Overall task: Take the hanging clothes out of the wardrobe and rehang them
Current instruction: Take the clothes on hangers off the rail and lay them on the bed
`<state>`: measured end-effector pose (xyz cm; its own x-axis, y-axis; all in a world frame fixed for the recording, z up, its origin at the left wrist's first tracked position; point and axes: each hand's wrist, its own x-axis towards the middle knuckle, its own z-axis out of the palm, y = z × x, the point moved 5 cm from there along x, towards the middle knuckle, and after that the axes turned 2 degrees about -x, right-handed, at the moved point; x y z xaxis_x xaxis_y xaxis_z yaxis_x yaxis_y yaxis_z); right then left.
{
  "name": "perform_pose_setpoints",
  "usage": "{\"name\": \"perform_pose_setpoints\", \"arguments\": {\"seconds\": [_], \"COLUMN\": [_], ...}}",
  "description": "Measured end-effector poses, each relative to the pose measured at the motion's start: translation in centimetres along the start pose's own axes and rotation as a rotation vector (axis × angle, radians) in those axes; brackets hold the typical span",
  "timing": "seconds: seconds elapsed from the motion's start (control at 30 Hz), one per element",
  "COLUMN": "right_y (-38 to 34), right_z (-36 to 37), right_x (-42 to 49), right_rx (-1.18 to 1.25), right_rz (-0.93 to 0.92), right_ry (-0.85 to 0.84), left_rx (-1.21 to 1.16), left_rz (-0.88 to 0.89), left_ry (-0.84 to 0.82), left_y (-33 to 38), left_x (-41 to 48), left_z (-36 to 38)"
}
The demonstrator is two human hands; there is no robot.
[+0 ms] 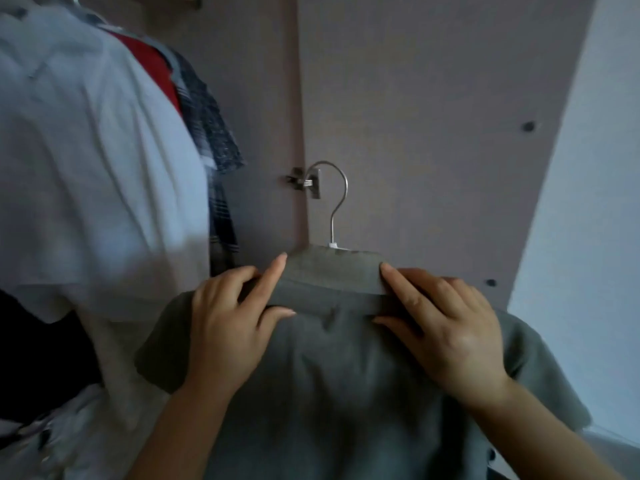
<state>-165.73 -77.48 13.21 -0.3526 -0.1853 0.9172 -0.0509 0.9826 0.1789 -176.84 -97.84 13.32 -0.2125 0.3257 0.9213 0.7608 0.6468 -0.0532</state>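
A grey collared shirt (pixel 332 368) hangs on a hanger in front of me, its back toward me. The hanger's metal hook (pixel 337 199) stands free above the collar, caught on nothing. My left hand (pixel 230 320) pinches the left end of the collar between thumb and fingers. My right hand (pixel 446 323) pinches the right end of the collar the same way. Both hands rest on the shirt's shoulders.
Several garments hang at the left: a white shirt (pixel 90 174), a red one (pixel 152 67) and a dark checked one (pixel 211 133). The wardrobe door (pixel 433 116) with its hinge (pixel 304 181) stands behind the hook. A pale wall (pixel 595 202) lies to the right.
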Motion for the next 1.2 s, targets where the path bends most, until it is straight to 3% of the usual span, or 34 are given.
{"name": "perform_pose_setpoints", "arguments": {"seconds": [0.37, 0.63, 0.93, 1.2], "right_y": [11.1, 15.2, 13.6, 8.3], "right_z": [-26.1, -46.9, -65.5, -76.3], "right_x": [-14.4, -25.0, -34.4, -40.0], "right_rx": [-0.411, -0.79, -1.254, -1.638], "right_rz": [0.234, 0.449, 0.693, 0.956], "right_ry": [-0.09, -0.203, -0.28, -0.341], "left_rx": [-0.402, -0.815, -1.315, -1.677], "left_rz": [0.286, 0.417, 0.647, 0.89], "left_ry": [0.084, 0.022, -0.128, -0.21], "left_y": [29.3, 53.1, 78.1, 94.5], "left_x": [1.1, -0.6, -4.0, -8.2], "left_z": [0.7, 0.1, -2.8, -10.2]}}
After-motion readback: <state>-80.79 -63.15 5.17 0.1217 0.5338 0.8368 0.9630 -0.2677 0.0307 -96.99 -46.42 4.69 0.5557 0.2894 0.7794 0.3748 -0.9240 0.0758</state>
